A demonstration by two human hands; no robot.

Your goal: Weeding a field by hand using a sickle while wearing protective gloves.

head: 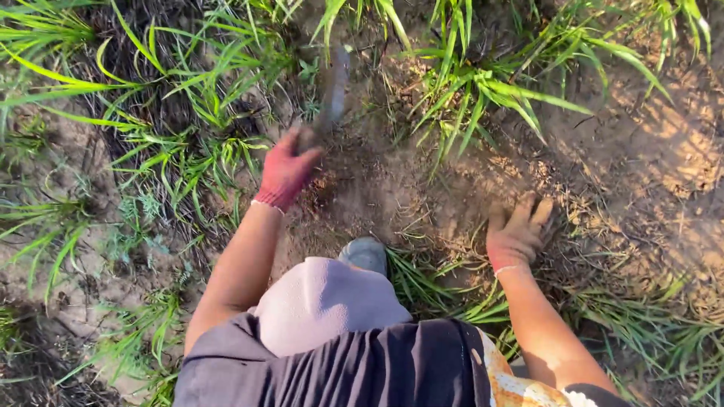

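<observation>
Left of centre, a blurred blade tool (333,90) is gripped by the left hand (285,172), its red-gloved fingers (302,151) curled around the handle, the blade pointing far. Rightward, the right hand (516,234) is pressed flat with fingers (528,209) spread on bare sandy soil (641,173), ringed by green grass tufts (483,90).

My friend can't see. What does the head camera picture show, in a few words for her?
A person crouches over sandy soil among green grass. Their left hand, in a red glove, grips a blurred digging tool, and their right hand, also gloved, presses flat on the ground. A knee and a grey shoe show below.
</observation>
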